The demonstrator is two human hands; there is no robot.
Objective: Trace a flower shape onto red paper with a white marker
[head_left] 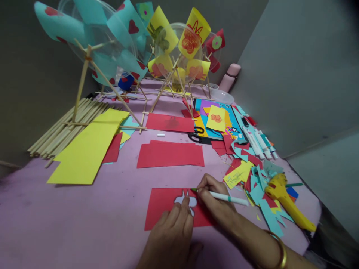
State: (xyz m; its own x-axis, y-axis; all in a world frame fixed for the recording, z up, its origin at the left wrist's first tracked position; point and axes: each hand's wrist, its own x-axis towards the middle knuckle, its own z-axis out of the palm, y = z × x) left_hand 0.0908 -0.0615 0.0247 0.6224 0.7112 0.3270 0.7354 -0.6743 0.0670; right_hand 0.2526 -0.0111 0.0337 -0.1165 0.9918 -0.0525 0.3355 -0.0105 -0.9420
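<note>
A red paper rectangle point(161, 203) lies on the pink tabletop close to me. On it is a pale butterfly-shaped cut-out point(192, 201), partly hidden under my fingers. My left hand point(175, 224) rests with its fingers stretched flat, pressing down on the cut-out. My right hand point(214, 198) grips a white marker point(228, 197) with a green tip, which is at the paper just right of the butterfly's feelers. Whether the tip touches the paper I cannot tell. Beyond them sits a small stack of red paper strips point(171, 155).
Pinwheels of turquoise point(97, 61) and yellow paper point(193, 37) on stick stands rise at the back. Yellow sheets point(86, 149) and wooden sticks point(63, 129) lie left. Right are black scissors point(195, 135), several markers point(254, 142), paper scraps point(259, 190) and a yellow glue gun point(290, 203).
</note>
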